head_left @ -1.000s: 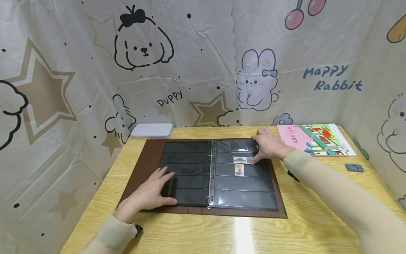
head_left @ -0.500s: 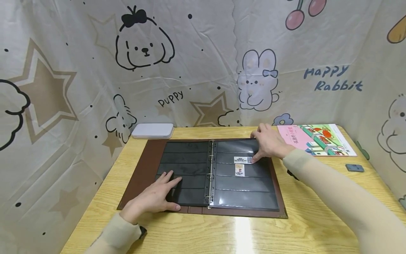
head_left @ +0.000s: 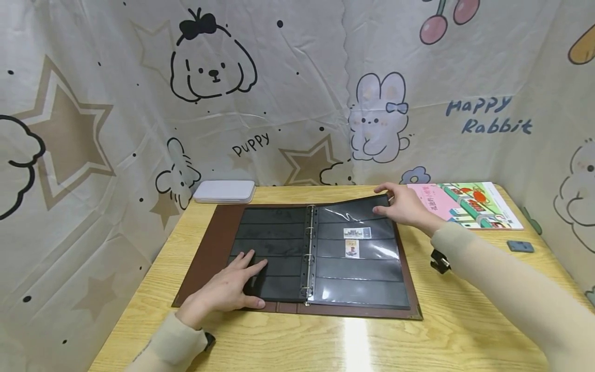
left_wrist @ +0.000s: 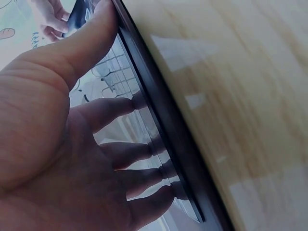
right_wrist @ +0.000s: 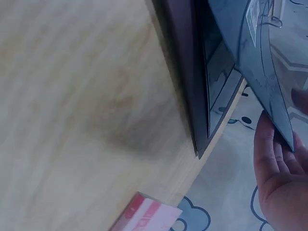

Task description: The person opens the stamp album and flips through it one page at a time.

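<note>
A brown ring-binder stamp album (head_left: 204,248) lies spread on the table, with black pocket pages on both sides of its metal rings (head_left: 307,257). My right hand (head_left: 406,206) pinches the far outer corner of the right page (head_left: 358,268). In the right wrist view that page (right_wrist: 260,72) is raised off the sheet beneath, its corner between thumb and fingers. Two small stamps, a wide one (head_left: 357,233) and an upright one (head_left: 351,248), sit in its pockets. My left hand (head_left: 225,287) rests on the left page (head_left: 274,232) with fingers spread, thumb by the near edge.
A white flat case (head_left: 224,191) lies at the table's back left. At the back right is a pink and green picture book (head_left: 465,204), with a small dark blue object (head_left: 520,246) near it. Printed cloth (head_left: 297,103) hangs around the table.
My right hand has gone from lying over the right page's corner to pinching and lifting it. The left hand slid slightly right and then stayed put.
</note>
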Available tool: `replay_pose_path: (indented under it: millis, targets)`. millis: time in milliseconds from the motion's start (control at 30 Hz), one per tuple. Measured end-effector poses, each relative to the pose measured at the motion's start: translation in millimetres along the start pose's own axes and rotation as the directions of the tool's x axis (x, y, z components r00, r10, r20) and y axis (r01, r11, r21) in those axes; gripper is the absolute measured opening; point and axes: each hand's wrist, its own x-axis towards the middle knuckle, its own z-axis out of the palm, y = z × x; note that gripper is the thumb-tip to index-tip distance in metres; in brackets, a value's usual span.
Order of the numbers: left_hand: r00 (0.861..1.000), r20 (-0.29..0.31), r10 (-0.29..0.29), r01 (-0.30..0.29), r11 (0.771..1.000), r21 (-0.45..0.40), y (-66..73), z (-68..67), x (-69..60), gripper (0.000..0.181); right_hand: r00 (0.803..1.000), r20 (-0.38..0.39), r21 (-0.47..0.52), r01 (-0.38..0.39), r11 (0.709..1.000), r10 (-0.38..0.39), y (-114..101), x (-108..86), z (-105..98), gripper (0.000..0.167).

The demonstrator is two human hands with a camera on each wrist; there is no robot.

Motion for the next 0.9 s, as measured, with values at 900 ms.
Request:
replay_pose_path:
  millis: [900]
  targets:
    - [1.000,-0.002,-0.003,0.003,1.000,0.011,-1.5,1.7,-0.6,0.101,0.995,0.105,0.300,-0.037,0.953,0.006,7.1,-59.3,-1.9,0.080]
